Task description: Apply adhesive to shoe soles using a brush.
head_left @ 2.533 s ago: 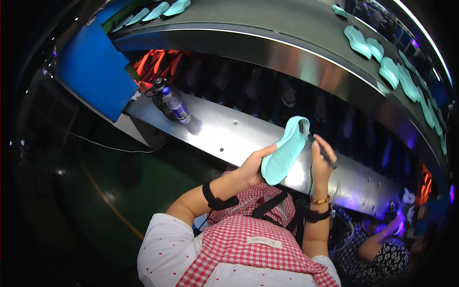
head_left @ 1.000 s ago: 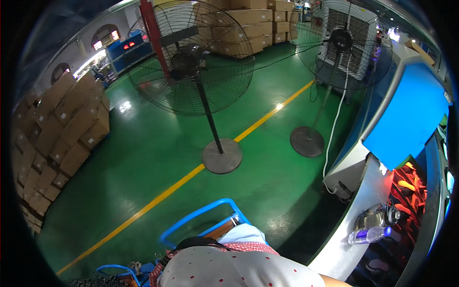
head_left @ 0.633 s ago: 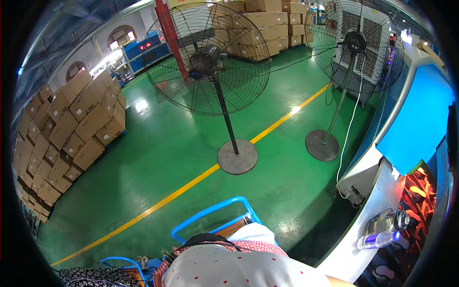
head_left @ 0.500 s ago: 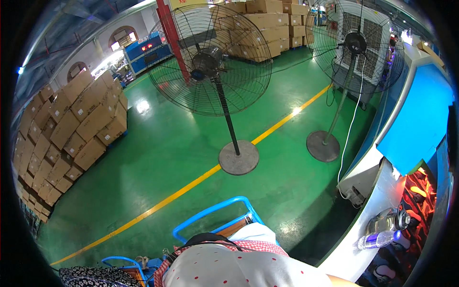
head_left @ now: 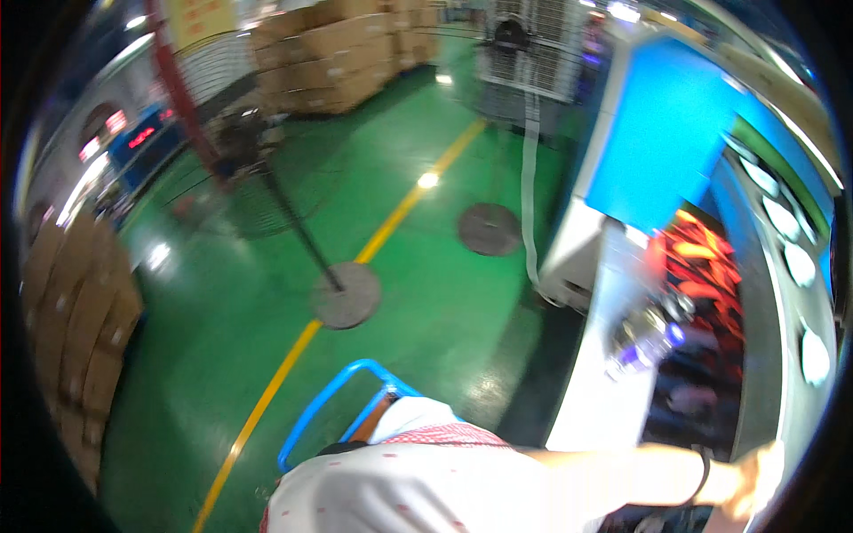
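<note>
My left arm reaches across to the right from a white sleeve with red dots, a dark band round its wrist. My left hand (head_left: 757, 481) is over the near edge of the grey conveyor belt (head_left: 793, 400) at the lower right. Motion blur smears its fingers, so I cannot make out whether it holds anything. Nearest to it on the belt lies a pale, leaf-shaped piece (head_left: 814, 357). Several similar pieces, including another pale piece (head_left: 799, 265), lie in a row farther along. My right hand is out of view.
A purple-capped bottle (head_left: 641, 354) and a darker bottle stand by the white ledge (head_left: 600, 391), beside orange-red items (head_left: 702, 266). A blue panel (head_left: 662, 133) rises beyond. Left are a blue-framed chair (head_left: 306, 422), a stand fan (head_left: 298, 226), another fan's base (head_left: 490, 229) and stacked cartons (head_left: 80, 329).
The view has swung right, so fans and cartons sit farther left. The conveyor belt with pale pieces has come into sight. My left forearm and hand now show at lower right.
</note>
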{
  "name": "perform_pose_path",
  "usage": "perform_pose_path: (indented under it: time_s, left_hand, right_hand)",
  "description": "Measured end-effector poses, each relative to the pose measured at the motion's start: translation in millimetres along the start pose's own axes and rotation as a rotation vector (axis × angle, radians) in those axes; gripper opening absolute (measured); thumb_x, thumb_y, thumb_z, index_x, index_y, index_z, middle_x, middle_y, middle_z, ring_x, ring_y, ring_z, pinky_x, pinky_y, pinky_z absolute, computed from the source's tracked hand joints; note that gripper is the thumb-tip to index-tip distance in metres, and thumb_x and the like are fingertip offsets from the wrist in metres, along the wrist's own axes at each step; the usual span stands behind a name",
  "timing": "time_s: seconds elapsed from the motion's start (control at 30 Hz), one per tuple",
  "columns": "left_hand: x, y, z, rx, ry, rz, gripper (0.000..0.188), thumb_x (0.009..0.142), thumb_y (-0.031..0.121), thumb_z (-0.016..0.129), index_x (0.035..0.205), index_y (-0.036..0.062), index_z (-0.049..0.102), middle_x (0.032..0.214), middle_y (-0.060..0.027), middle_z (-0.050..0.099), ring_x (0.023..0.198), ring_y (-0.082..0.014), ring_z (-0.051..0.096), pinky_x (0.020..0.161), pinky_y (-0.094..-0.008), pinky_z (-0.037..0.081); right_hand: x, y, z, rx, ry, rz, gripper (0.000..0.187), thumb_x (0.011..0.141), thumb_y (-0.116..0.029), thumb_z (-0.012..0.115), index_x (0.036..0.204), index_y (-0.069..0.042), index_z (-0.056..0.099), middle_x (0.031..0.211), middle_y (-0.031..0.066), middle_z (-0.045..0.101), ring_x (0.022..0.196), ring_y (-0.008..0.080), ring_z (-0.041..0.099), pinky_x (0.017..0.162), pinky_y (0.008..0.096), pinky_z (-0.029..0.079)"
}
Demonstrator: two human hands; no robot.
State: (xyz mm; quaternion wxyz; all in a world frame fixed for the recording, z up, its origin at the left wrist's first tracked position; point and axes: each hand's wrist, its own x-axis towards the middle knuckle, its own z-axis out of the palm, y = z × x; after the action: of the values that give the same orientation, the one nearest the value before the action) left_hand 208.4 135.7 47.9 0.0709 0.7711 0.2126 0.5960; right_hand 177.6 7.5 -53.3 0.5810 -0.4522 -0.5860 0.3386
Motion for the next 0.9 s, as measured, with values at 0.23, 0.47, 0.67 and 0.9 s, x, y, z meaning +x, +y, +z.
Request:
perform_pose_path:
  time_s: [0.23,0.47,0.67,0.9]
  left_hand:
    - [6,36,-48,0.170,0.217,0.140,0.015,0.056,0.027,0.052,0.046,0.0155,0.052,0.054,-0.0043,0.053,0.059,-0.0253,0.052,0.062,-0.0402,0.036]
    - [6,27,-54,0.243,0.279,0.267,0.010,0.067,0.018,0.053,0.063,0.0126,0.060,0.064,-0.0032,0.059,0.063,-0.0240,0.056,0.062,-0.0394,0.037]
    - [23,108,-24,-0.020,-0.231,0.276,0.022,0.073,0.019,0.056,0.090,0.0047,0.057,0.091,-0.0103,0.057,0.088,-0.0284,0.052,0.079,-0.0389,0.039]
    - [35,202,68,-0.044,-0.684,0.207,0.071,0.078,0.039,0.051,0.132,0.0004,0.024,0.138,-0.0197,0.020,0.124,-0.0358,0.025,0.101,-0.0421,0.022]
  right_hand:
    - [-228,7,-110,-0.722,0.173,-0.447,0.033,0.087,-0.020,0.046,0.114,0.000,0.046,0.093,0.0069,0.058,0.063,0.0078,0.052,0.054,0.0200,0.044]
    - [-283,-66,-116,0.676,0.795,0.434,0.025,0.080,-0.012,0.053,0.101,0.002,0.053,0.085,0.0112,0.059,0.061,0.0153,0.053,0.053,0.0247,0.042]
    - [-312,-74,-132,0.757,0.939,0.330,0.023,0.081,-0.012,0.051,0.100,0.001,0.054,0.081,0.0090,0.059,0.065,0.0159,0.054,0.057,0.0258,0.043]
    - [-309,-82,-118,0.753,0.890,0.242,0.025,0.081,-0.005,0.051,0.104,0.004,0.052,0.102,0.0179,0.057,0.076,0.0187,0.056,0.068,0.0271,0.046]
